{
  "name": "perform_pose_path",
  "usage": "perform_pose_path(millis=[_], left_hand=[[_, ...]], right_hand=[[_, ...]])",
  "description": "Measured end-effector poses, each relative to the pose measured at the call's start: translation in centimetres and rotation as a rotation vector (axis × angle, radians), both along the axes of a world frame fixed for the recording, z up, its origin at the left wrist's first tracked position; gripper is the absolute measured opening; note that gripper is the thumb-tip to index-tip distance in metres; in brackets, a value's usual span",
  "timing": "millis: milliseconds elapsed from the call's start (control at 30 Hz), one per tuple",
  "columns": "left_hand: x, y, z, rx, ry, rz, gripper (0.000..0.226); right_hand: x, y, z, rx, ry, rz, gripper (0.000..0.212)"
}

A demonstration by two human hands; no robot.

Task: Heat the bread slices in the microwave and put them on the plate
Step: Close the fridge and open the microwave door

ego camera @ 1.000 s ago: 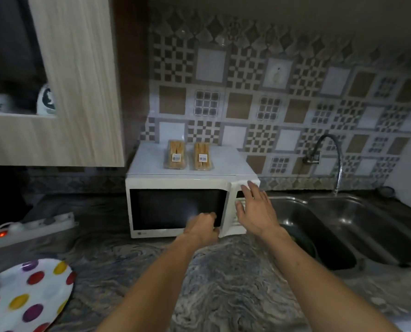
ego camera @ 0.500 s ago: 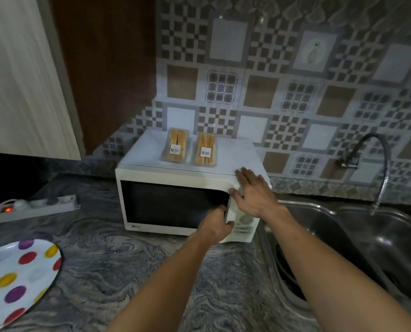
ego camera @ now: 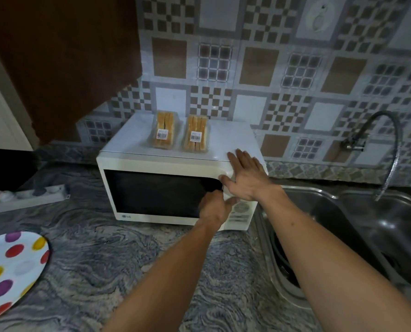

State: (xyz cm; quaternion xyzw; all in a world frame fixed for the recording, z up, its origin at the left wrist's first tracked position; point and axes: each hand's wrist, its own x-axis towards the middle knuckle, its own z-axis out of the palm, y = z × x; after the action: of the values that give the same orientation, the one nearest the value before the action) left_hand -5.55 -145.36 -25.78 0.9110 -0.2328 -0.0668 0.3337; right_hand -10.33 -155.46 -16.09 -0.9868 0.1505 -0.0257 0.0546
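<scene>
Two wrapped bread packs [ego camera: 164, 131] [ego camera: 195, 134] lie side by side on the microwave [ego camera: 151, 164], long axes running front to back. The left hand [ego camera: 214, 208] curls its fingers on the door's right edge; the right hand [ego camera: 246, 174] presses flat, fingers straight, on the top corner. The dotted plate [ego camera: 10, 267] sits on the tabletop [ego camera: 118, 259], a sink [ego camera: 379, 236] at right.

Home kitchen: microwave [ego camera: 166, 185], sink [ego camera: 367, 236].
</scene>
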Motion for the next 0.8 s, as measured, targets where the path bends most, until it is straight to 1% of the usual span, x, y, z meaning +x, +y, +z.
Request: perform_pose_path(millis=[67,133,367,567,800], left_hand=[[0.0,0.0,-0.1,0.024,-0.034,-0.002,0.063],[0.1,0.1,0.0,0.024,-0.028,-0.004,0.062],[-0.4,0.1,0.5,-0.006,-0.024,0.042,0.067],[-0.8,0.0,0.5,-0.05,-0.042,0.074,0.054],[-1.6,0.0,-0.1,-0.072,-0.096,0.121,0.05]], right_hand=[[0.0,0.1,0.1,-0.003,0.008,-0.002,0.082],[0.0,0.3,0.3,-0.015,0.024,-0.007,0.082],[0.6,1.6,1.5,-0.075,0.152,-0.059,0.082],[0.9,2.7,2.8,-0.086,0.265,-0.101,0.082],[0.6,2.8,2.9,-0.03,0.271,-0.08,0.085]])
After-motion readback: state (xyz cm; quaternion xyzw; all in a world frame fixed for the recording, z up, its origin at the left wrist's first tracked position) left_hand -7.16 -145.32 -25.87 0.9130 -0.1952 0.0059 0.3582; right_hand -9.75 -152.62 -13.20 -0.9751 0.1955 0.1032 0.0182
